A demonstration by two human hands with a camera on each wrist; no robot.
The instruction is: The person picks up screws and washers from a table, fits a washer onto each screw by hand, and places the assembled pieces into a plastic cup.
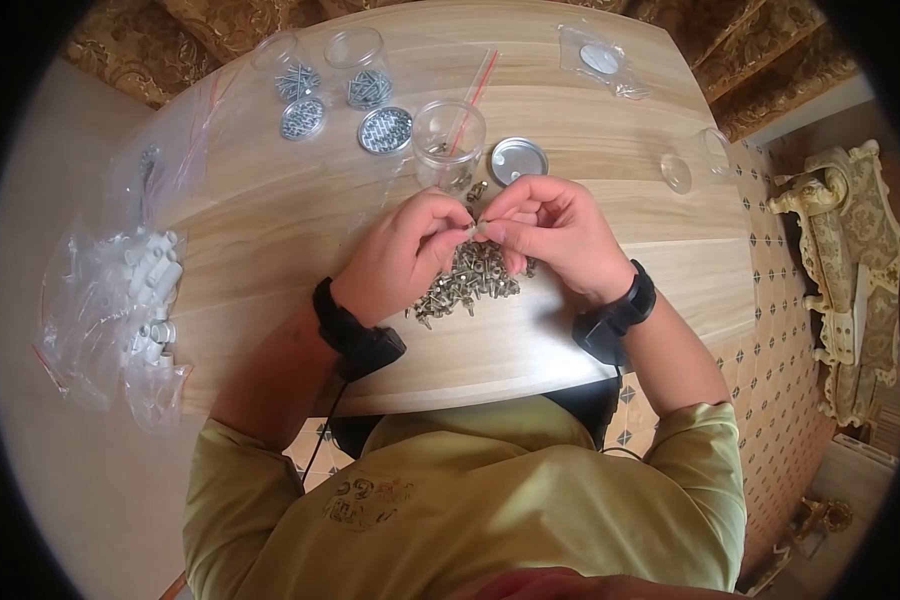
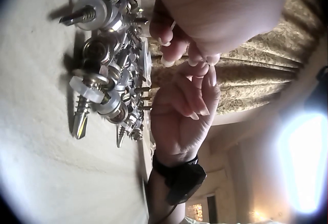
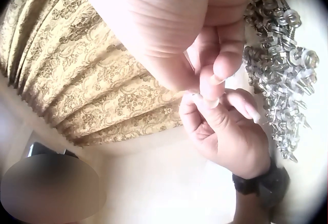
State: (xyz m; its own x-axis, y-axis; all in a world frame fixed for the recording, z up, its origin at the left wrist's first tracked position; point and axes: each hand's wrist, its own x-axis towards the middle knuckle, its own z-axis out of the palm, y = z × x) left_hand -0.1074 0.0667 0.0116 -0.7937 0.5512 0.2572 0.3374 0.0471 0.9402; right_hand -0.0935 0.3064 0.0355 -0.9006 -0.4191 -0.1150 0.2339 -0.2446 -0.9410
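In the head view my left hand [image 1: 400, 250] and right hand [image 1: 550, 238] meet above a pile of screws [image 1: 467, 280]. Thumb and forefinger of each pinch a small pale piece [image 1: 477, 229] between them. Fingertips mostly cover this piece in both wrist views, and I cannot tell its kind. Close up, the piled screws [image 2: 92, 88] have drill-shaped tips, metal heads and whitish washers. Just beyond the hands stands a clear jar [image 1: 448, 130] with a few screws at its bottom. A silver lid [image 1: 520, 160] lies right of it.
Two clear jars of screws [image 1: 370, 88] stand at the back left, with screw-filled lids [image 1: 385, 131] before them. Plastic bags [image 1: 90, 310] with white fittings [image 1: 150, 275] lie at the left edge. At the back right are a bagged white lid [image 1: 599, 59] and a clear disc [image 1: 675, 173].
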